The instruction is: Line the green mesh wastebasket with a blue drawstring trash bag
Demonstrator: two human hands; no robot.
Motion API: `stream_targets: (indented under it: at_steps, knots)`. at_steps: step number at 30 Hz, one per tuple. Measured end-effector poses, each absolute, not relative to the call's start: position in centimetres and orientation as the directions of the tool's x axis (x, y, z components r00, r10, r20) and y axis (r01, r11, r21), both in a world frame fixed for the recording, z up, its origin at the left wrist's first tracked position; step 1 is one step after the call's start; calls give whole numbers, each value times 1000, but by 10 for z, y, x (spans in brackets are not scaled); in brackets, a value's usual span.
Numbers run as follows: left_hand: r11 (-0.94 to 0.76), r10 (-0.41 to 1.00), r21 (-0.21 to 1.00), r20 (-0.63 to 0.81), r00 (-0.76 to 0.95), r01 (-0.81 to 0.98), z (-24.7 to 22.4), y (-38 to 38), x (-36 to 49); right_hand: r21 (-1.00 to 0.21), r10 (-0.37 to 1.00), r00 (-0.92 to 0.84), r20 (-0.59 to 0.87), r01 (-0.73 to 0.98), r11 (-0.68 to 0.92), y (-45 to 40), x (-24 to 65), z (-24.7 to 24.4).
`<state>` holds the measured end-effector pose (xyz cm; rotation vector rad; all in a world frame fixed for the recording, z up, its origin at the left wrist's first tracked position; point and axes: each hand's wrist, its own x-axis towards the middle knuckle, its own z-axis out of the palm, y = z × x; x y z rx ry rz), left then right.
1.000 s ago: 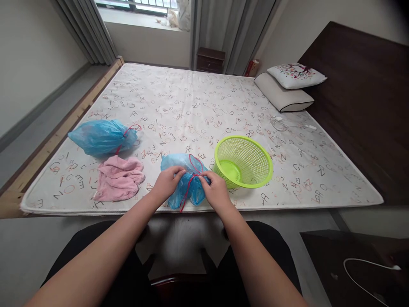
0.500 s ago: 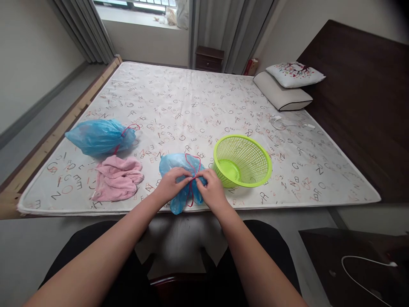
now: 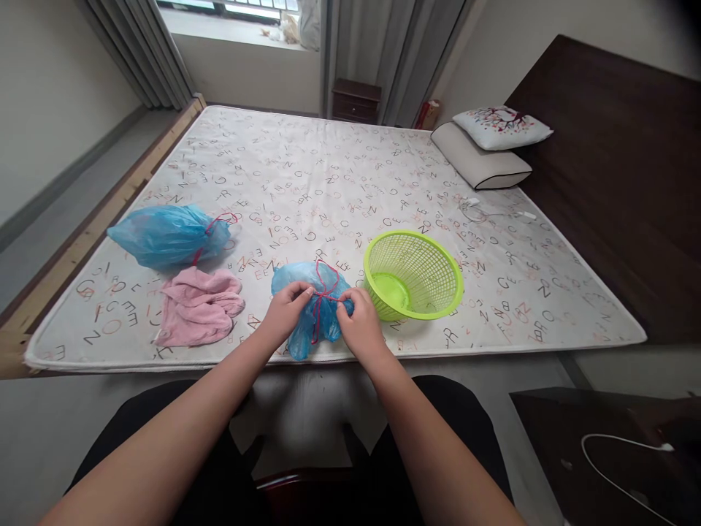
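A blue plastic bag lies at the mattress's near edge, its neck tied with a red drawstring that forms a loop and loose tails. On the left of the knot, my left hand pinches the drawstring between thumb and finger. From the other side my right hand pinches the drawstring too, so a stretch of it runs between both hands. Right beside my right hand stands a lime-green plastic basket, tilted, its inside showing. A pink cloth lies crumpled to the left.
Behind the pink cloth rests a second tied blue bag. The letter-printed mattress carries a white cable and two stacked pillows near the dark headboard. A dark low cabinet stands at lower right.
My hands have drawn apart from the knot, left hand going left and right hand slightly right. The red drawstring now stretches between them, with the knot in plain sight.
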<state>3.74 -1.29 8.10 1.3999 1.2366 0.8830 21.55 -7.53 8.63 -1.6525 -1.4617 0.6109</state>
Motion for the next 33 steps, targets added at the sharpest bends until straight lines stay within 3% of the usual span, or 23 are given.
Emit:
stream_targets:
  at_steps: [12, 17, 33]
  knots:
    - [61, 921, 989, -108, 375, 133, 79, -11, 37, -812, 945, 207, 254, 576, 93, -75, 214, 89]
    - [-29, 865, 975, -85, 494, 220, 74, -14, 37, -802, 929, 208, 306, 583, 134, -76, 211, 84]
    - [-134, 848, 940, -55, 527, 313, 63, -12, 34, -767, 898, 204, 391, 611, 196, -76, 201, 76]
